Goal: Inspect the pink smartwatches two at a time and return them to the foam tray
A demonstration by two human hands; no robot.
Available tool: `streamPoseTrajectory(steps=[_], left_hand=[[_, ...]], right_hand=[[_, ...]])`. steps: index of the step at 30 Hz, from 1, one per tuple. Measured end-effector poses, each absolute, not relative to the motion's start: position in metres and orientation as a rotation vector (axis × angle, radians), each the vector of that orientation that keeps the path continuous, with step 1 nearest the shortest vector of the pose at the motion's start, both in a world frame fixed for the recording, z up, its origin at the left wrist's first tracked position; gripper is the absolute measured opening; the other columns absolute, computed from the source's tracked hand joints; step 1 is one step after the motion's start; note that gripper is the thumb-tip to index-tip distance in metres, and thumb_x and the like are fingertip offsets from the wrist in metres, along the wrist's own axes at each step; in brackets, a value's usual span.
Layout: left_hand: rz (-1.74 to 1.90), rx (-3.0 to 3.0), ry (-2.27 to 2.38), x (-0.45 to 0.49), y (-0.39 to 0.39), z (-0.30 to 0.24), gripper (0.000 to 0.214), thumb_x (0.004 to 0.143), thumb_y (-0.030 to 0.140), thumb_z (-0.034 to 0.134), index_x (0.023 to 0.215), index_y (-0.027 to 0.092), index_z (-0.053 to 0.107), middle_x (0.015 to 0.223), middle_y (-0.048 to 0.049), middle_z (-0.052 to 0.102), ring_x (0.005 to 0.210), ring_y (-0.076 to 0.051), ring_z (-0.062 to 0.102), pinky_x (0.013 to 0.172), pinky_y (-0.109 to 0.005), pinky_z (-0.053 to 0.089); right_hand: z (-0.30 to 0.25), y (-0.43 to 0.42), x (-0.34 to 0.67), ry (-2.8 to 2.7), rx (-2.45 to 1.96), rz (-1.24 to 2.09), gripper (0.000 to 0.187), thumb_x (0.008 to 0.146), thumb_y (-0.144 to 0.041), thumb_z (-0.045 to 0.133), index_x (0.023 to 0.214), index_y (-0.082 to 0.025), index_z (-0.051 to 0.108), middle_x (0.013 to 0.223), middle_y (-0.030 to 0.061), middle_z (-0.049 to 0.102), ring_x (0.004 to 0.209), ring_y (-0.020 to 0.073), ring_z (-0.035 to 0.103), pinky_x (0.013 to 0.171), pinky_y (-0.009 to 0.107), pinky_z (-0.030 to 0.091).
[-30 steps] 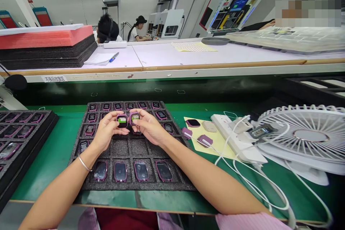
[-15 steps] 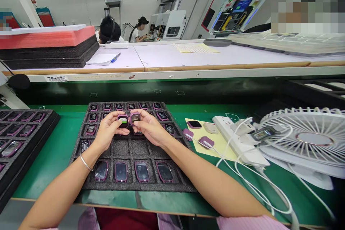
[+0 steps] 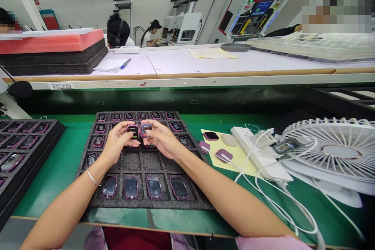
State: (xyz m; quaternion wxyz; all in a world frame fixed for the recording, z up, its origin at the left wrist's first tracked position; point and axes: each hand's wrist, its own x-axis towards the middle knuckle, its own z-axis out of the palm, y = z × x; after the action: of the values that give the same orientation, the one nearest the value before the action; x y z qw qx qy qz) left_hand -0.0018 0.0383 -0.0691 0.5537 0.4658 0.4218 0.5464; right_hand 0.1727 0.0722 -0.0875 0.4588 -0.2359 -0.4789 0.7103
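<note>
My left hand (image 3: 119, 140) is closed on a purple-framed smartwatch body (image 3: 133, 131), its screen lit dark with a little green. Right beside it, my right hand (image 3: 162, 138) grips a second smartwatch body (image 3: 145, 130) with a lit screen, the thumb at its lower edge. Both are held upright above a black foam tray (image 3: 129, 161). Similar purple watch bodies lie in the tray's pockets, such as one in the front row (image 3: 154, 186); several middle pockets show bare foam. My hands hide part of the tray's centre.
Another foam tray of watches (image 3: 55, 129) stands at left. At right are a yellow sheet (image 3: 237, 162) with purple pieces on cables, a white power strip (image 3: 260, 154) and a white fan (image 3: 331, 144). Behind runs a raised shelf (image 3: 181, 64); people sit beyond it.
Both watch screens show different content: the left one is darker with less green, the right one is brighter and more colourful. My hands have barely moved.
</note>
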Motion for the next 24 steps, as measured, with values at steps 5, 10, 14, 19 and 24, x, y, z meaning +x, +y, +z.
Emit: streamPoseTrajectory(steps=[5,10,14,19,24], left_hand=[[1.286,1.107,1.023,-0.002,0.039,-0.07,0.042,0.072,0.031,0.073,0.109,0.017,0.058,0.1,-0.0039,0.064,0.059,-0.014,0.071,0.06,-0.03,0.062],[1.283,1.113,0.994,-0.002,0.037,-0.069,0.049,0.07,0.027,0.072,0.115,0.017,0.056,0.108,-0.0057,0.062,0.063,-0.014,0.071,0.064,-0.029,0.061],[1.277,1.141,1.0,-0.001,0.039,-0.071,0.055,0.068,0.024,0.072,0.12,0.019,0.055,0.114,-0.0074,0.06,0.064,-0.013,0.07,0.066,-0.03,0.059],[1.27,1.148,0.962,0.001,0.034,-0.054,0.064,0.065,0.012,0.076,0.125,0.02,0.055,0.106,-0.0056,0.064,0.078,-0.013,0.066,0.074,-0.025,0.055],[0.893,1.099,0.53,0.003,-0.013,-0.015,0.064,0.062,0.007,0.082,0.121,0.025,0.064,0.089,-0.0005,0.066,0.079,-0.011,0.063,0.069,-0.018,0.051]], right_hand=[[-0.089,0.073,0.172,-1.195,-0.596,1.724,0.036,0.076,-0.026,0.075,0.109,-0.021,0.061,0.082,-0.0019,0.064,0.058,0.0106,0.06,0.059,0.026,0.046],[-0.089,0.073,0.173,-1.191,-0.591,1.713,0.042,0.07,-0.015,0.071,0.11,-0.022,0.061,0.086,-0.0011,0.065,0.061,0.0115,0.061,0.06,0.026,0.045],[-0.091,0.074,0.173,-1.175,-0.598,1.71,0.043,0.069,-0.014,0.069,0.11,-0.022,0.061,0.085,-0.0013,0.065,0.061,0.0114,0.06,0.061,0.026,0.045],[-0.089,0.074,0.173,-1.177,-0.595,1.712,0.044,0.071,-0.016,0.072,0.114,-0.023,0.06,0.089,-0.0004,0.066,0.063,0.0106,0.061,0.062,0.024,0.046],[-0.083,0.07,0.174,-1.266,-0.57,1.736,0.055,0.079,-0.025,0.075,0.13,-0.027,0.054,0.103,0.0033,0.064,0.074,0.0134,0.064,0.07,0.028,0.051]])
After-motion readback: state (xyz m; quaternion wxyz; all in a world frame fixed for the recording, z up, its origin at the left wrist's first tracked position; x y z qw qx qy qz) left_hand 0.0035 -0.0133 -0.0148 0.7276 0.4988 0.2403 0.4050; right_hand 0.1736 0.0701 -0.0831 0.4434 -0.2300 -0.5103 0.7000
